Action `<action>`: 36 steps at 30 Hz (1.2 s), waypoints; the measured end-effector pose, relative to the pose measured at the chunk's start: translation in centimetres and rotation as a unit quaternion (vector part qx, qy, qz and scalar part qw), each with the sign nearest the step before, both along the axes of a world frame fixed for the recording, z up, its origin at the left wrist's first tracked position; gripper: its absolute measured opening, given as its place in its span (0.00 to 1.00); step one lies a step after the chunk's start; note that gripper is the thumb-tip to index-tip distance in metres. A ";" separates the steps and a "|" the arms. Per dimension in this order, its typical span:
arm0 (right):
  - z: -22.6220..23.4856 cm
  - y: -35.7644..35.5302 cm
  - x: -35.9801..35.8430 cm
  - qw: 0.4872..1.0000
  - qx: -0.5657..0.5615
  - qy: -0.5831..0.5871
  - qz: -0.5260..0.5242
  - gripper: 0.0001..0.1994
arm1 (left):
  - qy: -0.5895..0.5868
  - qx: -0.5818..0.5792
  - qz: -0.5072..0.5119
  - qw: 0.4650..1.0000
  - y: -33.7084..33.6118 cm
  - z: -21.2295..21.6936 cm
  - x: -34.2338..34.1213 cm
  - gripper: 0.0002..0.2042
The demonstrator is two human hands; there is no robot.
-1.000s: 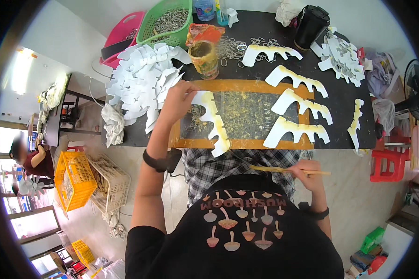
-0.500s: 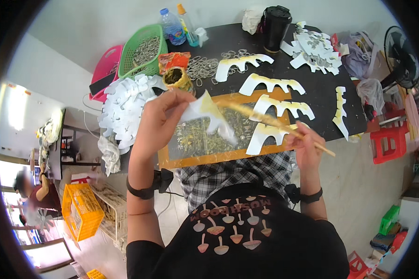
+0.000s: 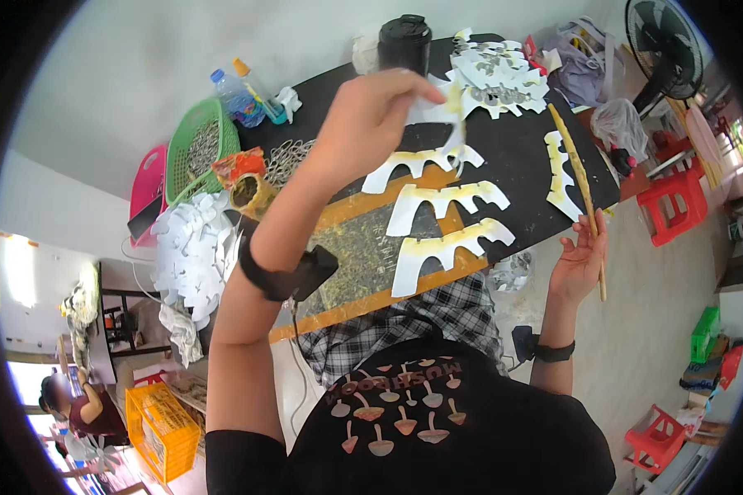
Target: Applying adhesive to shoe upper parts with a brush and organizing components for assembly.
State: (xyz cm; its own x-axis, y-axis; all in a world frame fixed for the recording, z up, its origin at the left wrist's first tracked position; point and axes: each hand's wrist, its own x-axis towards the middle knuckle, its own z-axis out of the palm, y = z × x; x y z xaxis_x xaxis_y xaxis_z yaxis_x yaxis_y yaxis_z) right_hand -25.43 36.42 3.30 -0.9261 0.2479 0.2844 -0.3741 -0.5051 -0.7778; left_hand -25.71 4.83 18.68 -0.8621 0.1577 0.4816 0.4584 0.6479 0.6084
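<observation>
My left hand (image 3: 363, 124) reaches over the far middle of the table, its fingers pinched on a white cut-out piece (image 3: 429, 113) with a yellow-smeared, toothed edge. Part of that piece is blurred. Off the table's right side, my right hand (image 3: 579, 260) grips a long wooden stick (image 3: 576, 161), which points away from me and is yellowish toward its far end. Three similar white cut-outs lie in a row below my left hand, the nearest cut-out (image 3: 421, 254) overlapping a brown-edged board (image 3: 338, 313). Another cut-out (image 3: 559, 180) lies beside the stick.
At the left are a pile of white cut-outs (image 3: 191, 252), a paste-smeared pot (image 3: 262, 198), a green basket (image 3: 173, 169) of metal pieces and more metal rings (image 3: 287, 161). A black cup (image 3: 404, 49) and stacked cut-outs (image 3: 499, 74) stand far back. A fan (image 3: 664, 54) is at the right.
My left hand has carried its cut-out away from me and to the right, off the board. My right hand has moved right, and the stick now points away instead of across. The view has shifted.
</observation>
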 end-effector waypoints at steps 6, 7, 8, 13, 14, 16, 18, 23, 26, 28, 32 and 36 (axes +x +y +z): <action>-0.5 1.3 -0.1 0.999 0.010 -0.030 -0.029 0.20 | 0.045 0.138 -0.048 0.988 2.0 -5.1 -9.4 0.17; -0.6 1.4 -0.1 0.998 0.015 -0.042 -0.033 0.20 | 0.046 0.137 -0.051 0.988 1.7 -6.7 -10.6 0.17; -0.7 1.5 -0.1 0.999 0.014 -0.038 -0.029 0.20 | 0.006 0.150 -0.033 0.988 1.3 -8.4 -11.6 0.17; -0.8 1.9 -0.2 0.999 0.023 -0.019 -0.023 0.19 | -0.122 0.119 0.060 0.984 -1.9 -15.0 -13.1 0.18; -0.9 1.9 -0.2 0.999 0.026 -0.021 -0.018 0.19 | -0.070 0.038 0.096 0.992 -2.2 -15.8 -12.7 0.19; -0.9 1.6 -0.3 0.999 0.025 -0.021 -0.020 0.16 | -0.043 -0.067 0.132 0.988 -3.0 -15.9 -11.7 0.21; -0.7 1.1 -0.3 0.999 0.021 -0.032 -0.016 0.13 | 0.005 -0.042 0.126 0.991 -3.0 -14.9 -10.2 0.19; 1.4 -1.0 -0.8 0.997 0.009 -0.056 0.052 0.07 | 0.079 -0.035 0.144 0.986 -2.6 -11.4 0.3 0.14; 3.5 -2.9 -1.0 0.994 0.070 0.005 0.080 0.06 | 0.169 -0.059 0.264 0.948 -4.5 -10.7 7.5 0.21; 5.0 -4.3 -0.7 0.990 0.093 0.043 0.102 0.05 | 0.238 -0.088 0.465 0.848 -7.0 -11.2 11.0 0.33; 7.2 -9.4 0.5 0.983 0.048 0.038 0.176 0.05 | 0.086 0.051 0.536 0.838 -12.5 -13.5 13.0 0.46; 9.2 -14.4 3.1 0.964 0.049 0.065 0.254 0.06 | -0.018 0.196 0.453 0.870 -14.3 -14.4 13.4 0.44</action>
